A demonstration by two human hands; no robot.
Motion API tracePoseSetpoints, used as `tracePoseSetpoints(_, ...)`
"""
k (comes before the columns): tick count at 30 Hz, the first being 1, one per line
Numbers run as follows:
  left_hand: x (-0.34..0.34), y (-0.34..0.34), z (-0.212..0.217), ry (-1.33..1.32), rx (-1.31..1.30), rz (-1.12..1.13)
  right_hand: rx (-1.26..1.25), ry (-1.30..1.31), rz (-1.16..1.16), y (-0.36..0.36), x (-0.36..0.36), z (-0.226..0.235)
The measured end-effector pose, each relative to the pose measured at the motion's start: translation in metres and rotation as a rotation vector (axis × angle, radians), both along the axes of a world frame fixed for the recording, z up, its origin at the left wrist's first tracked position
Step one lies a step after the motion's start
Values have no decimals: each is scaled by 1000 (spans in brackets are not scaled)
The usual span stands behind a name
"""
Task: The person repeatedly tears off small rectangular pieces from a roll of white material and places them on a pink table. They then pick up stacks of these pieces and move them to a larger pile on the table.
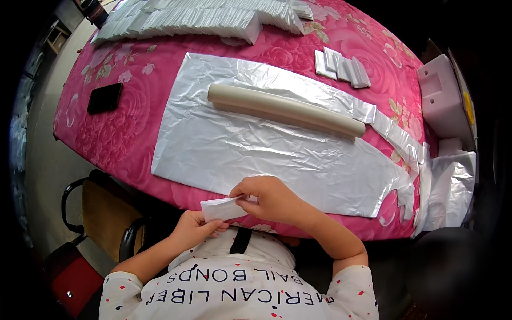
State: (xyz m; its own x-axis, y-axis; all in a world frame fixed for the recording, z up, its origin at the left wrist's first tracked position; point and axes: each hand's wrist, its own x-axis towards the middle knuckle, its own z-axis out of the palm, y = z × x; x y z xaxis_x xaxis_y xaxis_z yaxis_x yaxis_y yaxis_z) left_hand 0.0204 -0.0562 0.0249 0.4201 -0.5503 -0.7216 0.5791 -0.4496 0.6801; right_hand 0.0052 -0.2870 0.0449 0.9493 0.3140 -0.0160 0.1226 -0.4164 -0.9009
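Note:
At the table's near edge, a folded white plastic bag (217,210) is held between both hands. My left hand (193,229) pinches its lower part, thumb on the near side. Fingers of my right hand (269,198) are closed on its upper right edge. Just beyond them, a large silvery-white plastic bag (229,146) lies spread flat, creased, with handle-like cutouts on its right side. Across it rests a long beige tube (282,110), touched by neither hand.
Pink floral cloth (133,133) covers the table. Many folded white packets (197,24) stand packed along the far edge; several more (344,68) lie far right. A black phone (104,98) is at left. White foam (442,93) stands right, above draped plastic (453,184). Chairs (109,218) stand left.

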Motion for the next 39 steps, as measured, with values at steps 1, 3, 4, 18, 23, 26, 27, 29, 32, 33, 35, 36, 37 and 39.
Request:
tracePoseSetpoints(1,2,-1,1,1,9,-33,-7,-10,-43,-11,0,1)
tracePoseSetpoints(3,1,1,-1,22,-90,16,-9,-43,-111,-34,6,5)
tracePoseSetpoints(4,0,4,-2,7,-108,15,126,20,-250,-50,11,12)
tracePoseSetpoints(18,7,-7,-1,-16,-146,3,-497,14,-1477,-325,112,-37)
tracePoseSetpoints(23,10,-7,0,-44,-165,5,-724,-307,-1207,-306,93,-37)
tracePoseSetpoints(26,19,-15,2,-112,-114,-50,-476,-310,-677,-232,61,-3)
tracePoseSetpoints(27,22,-21,4,-138,-120,-74,-439,-265,-561,-215,45,-2)
tracePoseSetpoints(29,29,-35,9,-196,-136,-128,-504,-155,-424,-192,13,3)
tracePoseSetpoints(32,42,-66,18,-507,-223,-328,-606,-117,-459,-158,-22,7)
tracePoseSetpoints(33,43,-82,21,-702,-224,-339,-554,-45,-483,-145,-39,10)
tracePoseSetpoints(35,41,-105,19,-1071,-193,-401,-399,-12,-447,-121,-66,2)
tracePoseSetpoints(36,39,-117,14,-1246,-175,-459,-349,-36,-374,-115,-78,-1)
tracePoseSetpoints(37,36,-126,9,-1294,-157,-479,-304,-67,-295,-111,-88,-6)
tracePoseSetpoints(39,29,-143,0,-1394,-127,-509,-393,-78,-380,-103,-106,-23)
